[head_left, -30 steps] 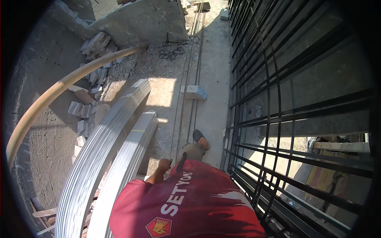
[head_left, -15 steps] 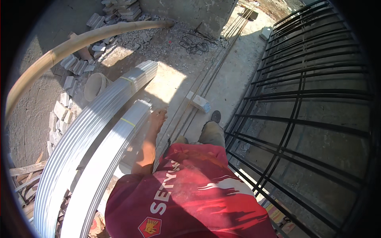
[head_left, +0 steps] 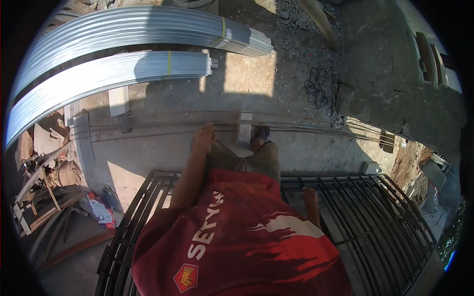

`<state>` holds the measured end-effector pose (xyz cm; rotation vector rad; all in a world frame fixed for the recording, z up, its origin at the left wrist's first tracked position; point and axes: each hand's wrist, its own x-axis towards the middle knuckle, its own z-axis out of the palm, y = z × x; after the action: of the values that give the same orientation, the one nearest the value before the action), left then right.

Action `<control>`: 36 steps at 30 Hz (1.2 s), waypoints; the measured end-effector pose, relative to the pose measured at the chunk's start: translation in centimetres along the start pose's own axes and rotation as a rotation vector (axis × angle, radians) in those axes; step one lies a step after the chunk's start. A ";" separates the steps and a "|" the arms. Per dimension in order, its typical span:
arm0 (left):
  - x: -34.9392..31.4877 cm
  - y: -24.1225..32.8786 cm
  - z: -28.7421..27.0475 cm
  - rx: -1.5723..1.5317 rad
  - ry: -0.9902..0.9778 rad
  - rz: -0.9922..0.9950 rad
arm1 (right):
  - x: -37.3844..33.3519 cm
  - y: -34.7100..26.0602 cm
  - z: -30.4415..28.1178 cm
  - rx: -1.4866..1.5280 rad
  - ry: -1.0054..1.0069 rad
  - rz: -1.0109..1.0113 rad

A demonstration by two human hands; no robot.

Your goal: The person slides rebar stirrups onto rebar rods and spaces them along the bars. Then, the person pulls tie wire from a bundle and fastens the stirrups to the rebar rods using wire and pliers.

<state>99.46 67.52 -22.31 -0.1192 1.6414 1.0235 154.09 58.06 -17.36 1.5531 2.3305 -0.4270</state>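
My left hand [head_left: 204,137] hangs low in front of my thigh, its fingers curled. Whether anything sits in them cannot be made out. Thin steel rods [head_left: 296,129] run across the ground just beyond it. A pale rectangular block [head_left: 244,129] lies among the rods, beside my shoe [head_left: 261,132]. At my right side, my right hand [head_left: 309,195] hangs by the black metal bar grille [head_left: 355,217]; its fingers are too unclear to tell open from closed.
Two strapped bundles of long silvery metal profiles [head_left: 143,29] lie ahead on the left. Scrap wood [head_left: 49,197] is heaped at the left. A rubble patch [head_left: 296,24], bent dark wire [head_left: 316,85] and a rough grey wall [head_left: 390,84] are at the far right.
My view has turned left: the metal bundles now lie ahead and the grille stretches behind me. My right hand has come into view. My left hand stays low with curled fingers.
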 end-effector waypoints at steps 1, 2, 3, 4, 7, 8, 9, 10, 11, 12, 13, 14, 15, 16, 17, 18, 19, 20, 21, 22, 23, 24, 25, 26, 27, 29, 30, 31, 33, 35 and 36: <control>-2.0 0.2 0.6 -0.030 0.056 0.000 | 3.2 1.9 -3.2 -0.141 0.184 -0.114; -3.2 0.0 1.5 0.024 0.007 -0.018 | 5.6 4.3 -5.6 0.149 0.116 0.078; -3.8 -0.5 2.6 0.082 -0.058 -0.035 | 7.7 6.5 -7.5 0.429 0.043 0.290; -3.9 -1.3 4.3 0.055 -0.050 -0.048 | 9.6 8.8 -8.3 0.405 0.029 0.273; -3.1 -4.9 2.6 -0.273 0.159 -0.156 | 18.0 0.2 -15.8 0.792 -0.105 0.637; -1.8 -6.3 3.0 -0.324 0.151 -0.178 | 20.0 -2.3 -17.9 0.747 -0.110 0.631; -0.7 -8.1 3.6 -0.376 0.161 -0.207 | 21.8 -3.4 -18.6 0.652 -0.188 0.559; -0.2 -9.6 4.2 -0.409 0.181 -0.250 | 22.9 -3.8 -18.3 0.557 -0.277 0.495; 1.0 -10.2 4.8 -0.431 0.277 -0.268 | 24.1 -4.3 -17.1 0.503 -0.351 0.441; 3.0 -10.8 4.9 -0.449 0.380 -0.271 | 26.1 -5.2 -15.0 0.462 -0.420 0.376; 4.6 -11.8 5.2 -0.467 0.404 -0.297 | 28.1 -5.8 -13.1 0.452 -0.486 0.282; 5.9 -13.6 4.5 -0.518 0.421 -0.245 | 29.8 -6.9 -10.5 0.455 -0.563 0.191; 7.1 -15.1 4.2 -0.566 0.432 -0.194 | 31.6 -7.5 -7.3 0.477 -0.596 0.150; 9.2 -16.1 4.6 -0.607 0.468 -0.171 | 33.9 -7.6 -4.2 0.496 -0.625 0.109; 11.0 -16.9 5.6 -0.639 0.501 -0.157 | 35.9 -7.3 -0.6 0.452 -0.522 0.028; 12.6 -17.3 6.8 -0.723 0.539 -0.195 | 37.4 -6.8 2.9 0.404 -0.416 -0.044; 14.2 -17.9 7.3 -0.800 0.585 -0.225 | 38.8 -6.8 5.8 0.293 -0.384 -0.111; 15.7 -19.5 6.8 -0.822 0.541 -0.190 | 40.3 -7.5 8.1 0.195 -0.353 -0.190; 16.8 -21.3 6.1 -0.838 0.502 -0.156 | 41.2 -8.9 9.9 0.157 -0.313 -0.199; 18.0 -22.1 6.2 -0.858 0.535 -0.161 | 42.1 -10.1 11.1 0.111 -0.272 -0.205; 19.2 -22.3 7.0 -0.884 0.558 -0.168 | 43.0 -10.3 12.4 0.087 -0.200 -0.234; 20.0 -22.4 7.7 -0.903 0.495 -0.117 | 44.0 -10.3 13.6 0.060 -0.124 -0.264; 20.4 -22.5 8.2 -0.920 0.434 -0.067 | 45.1 -10.2 14.6 0.049 -0.151 -0.311; 20.6 -22.8 8.6 -0.916 0.449 -0.093 | 46.3 -9.9 15.2 0.041 -0.174 -0.362; 20.9 -23.0 9.2 -0.949 0.385 0.011 | 47.3 -9.6 15.5 0.040 -0.196 -0.361; 21.3 -23.2 9.8 -1.003 0.321 0.123 | 49.6 -9.2 15.2 0.216 -0.726 -0.234; 20.9 -23.3 9.8 -0.963 0.345 0.104 | 50.1 -9.1 15.3 0.212 -0.732 -0.236; 20.6 -23.4 9.8 -0.923 0.366 0.089 | 50.5 -9.0 15.1 0.199 -0.845 -0.217; 20.0 -24.1 9.1 -0.860 0.400 0.091 | 50.5 -9.0 14.9 0.188 -0.961 -0.202; 19.1 -24.4 9.2 -0.801 0.425 0.103 | 50.3 -8.6 15.1 0.204 -0.980 -0.255; 18.2 -24.6 9.4 -0.799 0.481 0.095 | 50.0 -9.0 15.0 0.206 -0.973 -0.263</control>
<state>113.92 66.31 -50.84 -0.8803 1.5599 1.7790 128.78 90.32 -50.85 0.7836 1.7127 -1.1953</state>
